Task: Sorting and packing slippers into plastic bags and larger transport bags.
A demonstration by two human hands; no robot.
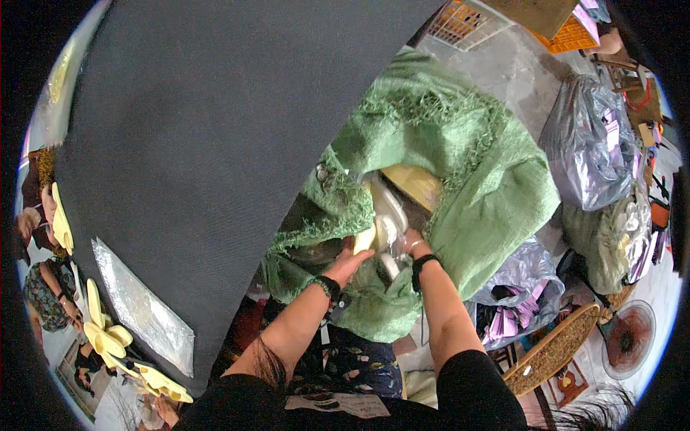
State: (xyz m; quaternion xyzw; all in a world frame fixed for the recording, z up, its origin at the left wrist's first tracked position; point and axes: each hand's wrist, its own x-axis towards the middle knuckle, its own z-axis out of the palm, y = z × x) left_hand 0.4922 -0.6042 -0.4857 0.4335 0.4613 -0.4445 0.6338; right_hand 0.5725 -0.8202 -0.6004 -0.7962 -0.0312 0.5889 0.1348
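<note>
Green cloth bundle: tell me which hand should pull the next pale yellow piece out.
Probably left. The left hand already touches a pale yellow piece at the green cloth's opening; the right hand is deeper among clear plastic.

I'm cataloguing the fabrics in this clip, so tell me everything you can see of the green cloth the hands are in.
The green cloth is a loosely woven, fringed textile, pale green, rumpled and draped like an open sack over the person's lap. Its folds part in the middle around clear plastic-wrapped pale yellow pieces. The left hand presses its lower fold; the right hand reaches into the opening.
</note>
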